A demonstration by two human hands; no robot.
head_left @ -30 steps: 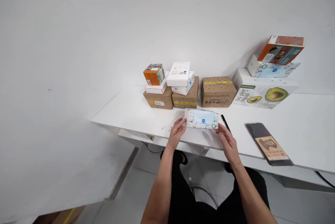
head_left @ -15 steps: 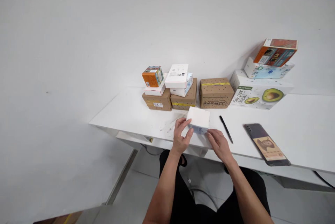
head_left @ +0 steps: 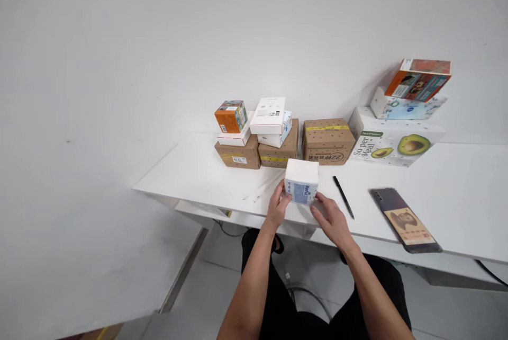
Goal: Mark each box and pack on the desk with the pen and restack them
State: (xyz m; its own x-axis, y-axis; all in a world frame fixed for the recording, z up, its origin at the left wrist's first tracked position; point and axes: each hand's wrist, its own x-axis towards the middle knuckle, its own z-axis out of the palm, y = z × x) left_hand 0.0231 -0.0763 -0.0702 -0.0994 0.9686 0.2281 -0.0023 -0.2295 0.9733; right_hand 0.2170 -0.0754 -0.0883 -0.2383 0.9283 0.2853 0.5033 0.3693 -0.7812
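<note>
A white pack of tissues (head_left: 302, 175) with blue print on its front stands near the front edge of the white table. My left hand (head_left: 278, 205) grips its left side, with the thumb at the lower front corner and the other fingers partly hidden behind the side. At the lower right corner, my right hand (head_left: 332, 217) has its fingertips against the pack, thumb in front. Just right of that hand lies a black pen (head_left: 343, 198).
Behind the pack stand brown cardboard boxes (head_left: 328, 141), two with smaller boxes on top, including an orange box (head_left: 230, 117). At the right, a white avocado box (head_left: 397, 144) carries a stack. A phone (head_left: 405, 221) lies near the front edge on the table (head_left: 472, 197).
The pack has turned or tilted so its blue printed front now faces me. My left hand has shifted from its top corner lower down along its left side; my right hand barely moved.
</note>
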